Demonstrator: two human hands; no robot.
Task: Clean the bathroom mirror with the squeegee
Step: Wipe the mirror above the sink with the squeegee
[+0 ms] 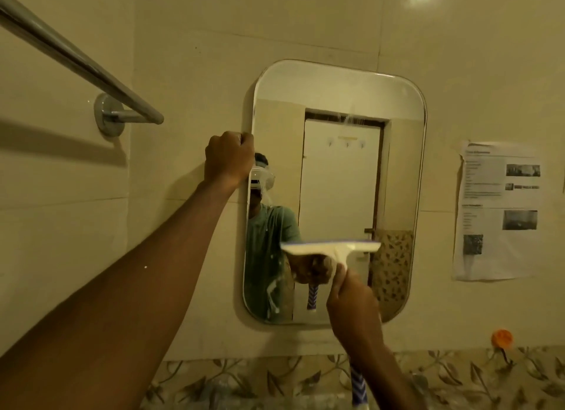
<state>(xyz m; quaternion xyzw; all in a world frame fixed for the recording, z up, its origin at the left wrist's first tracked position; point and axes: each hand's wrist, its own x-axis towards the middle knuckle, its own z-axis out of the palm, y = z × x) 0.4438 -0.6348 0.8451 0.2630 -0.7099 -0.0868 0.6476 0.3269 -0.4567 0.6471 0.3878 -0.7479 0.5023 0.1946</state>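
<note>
Closed around the striped handle, the right hand [351,299] holds the squeegee [331,250], blade level against the lower half of the mirror [336,104]. Left hand [229,159] is curled over the mirror's left edge, apparently steadying it. Upper glass reads mostly clear, bar faint drips at top centre; foamy streaks [272,296] remain lower left. Judgement: work well advanced, bottom strip and left margin outstanding.

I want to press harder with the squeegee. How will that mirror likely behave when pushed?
The mirror is probably stiff but fragile: thin frameless glass. The left hand grips its edge, suggesting it may shift. Wet streaks likely leave it slippery under the squeegee.
</note>
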